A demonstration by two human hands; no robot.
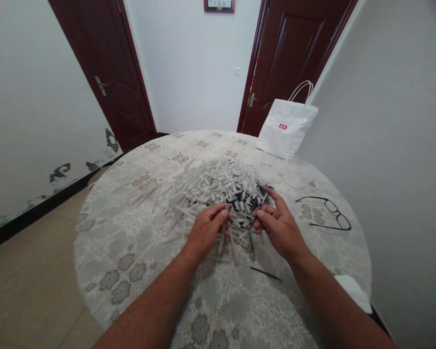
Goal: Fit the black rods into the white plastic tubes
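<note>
left hand [205, 228] pinching clear tube [223, 231] at pile [210, 189] on worktop [131, 242]; right hand [279, 225] pinching black stick [252, 228]. step: joining pair; next needs tip alignment. glasses [327, 213], bag [287, 127] nearby.

Your left hand [205, 228] covers the near ends of the white tubes [203, 191] it grips, so you cannot count them. Under your right hand [279, 225], the thin black pieces [256, 194] blur together. At twelve o'clock the framed picture [219, 5] is cut by the top edge. At four o'clock a white object [354, 291] sits half behind your forearm.
</note>
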